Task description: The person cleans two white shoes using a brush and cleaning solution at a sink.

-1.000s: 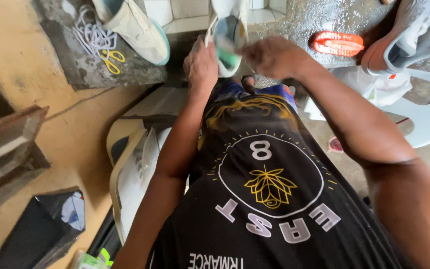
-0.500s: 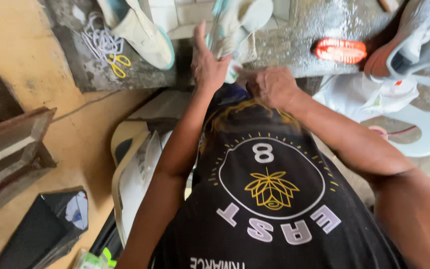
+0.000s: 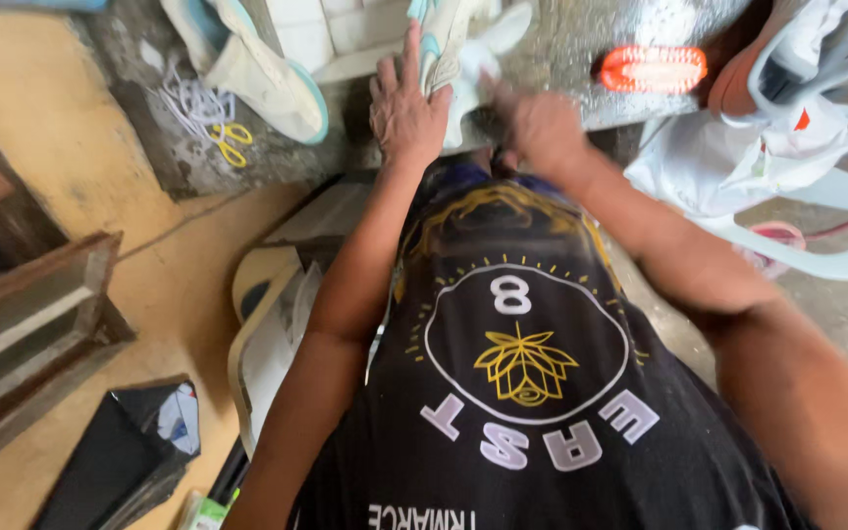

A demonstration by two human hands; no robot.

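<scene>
My left hand (image 3: 406, 110) grips a white sneaker with teal trim (image 3: 451, 39), its fingers spread along the shoe's side, and holds it over the edge of a wet concrete ledge (image 3: 561, 39). My right hand (image 3: 539, 126) is blurred and sits curled just below and to the right of the sneaker, against its white lower part. Whether anything is in that hand is hidden. My black printed shirt fills the lower middle of the view.
A second white and teal sneaker (image 3: 262, 69) lies on the ledge at left, beside loose white laces (image 3: 188, 98) and yellow scissors (image 3: 231, 140). An orange brush (image 3: 652, 69), a grey and orange shoe (image 3: 787, 49), a white bag (image 3: 728, 162) and a white plastic chair (image 3: 836, 231) are at right. A black bin (image 3: 115, 456) stands lower left.
The sneaker has gone from the middle of the view up towards the top edge, with my left hand following. My right hand drew back from it, then came up against its lower part.
</scene>
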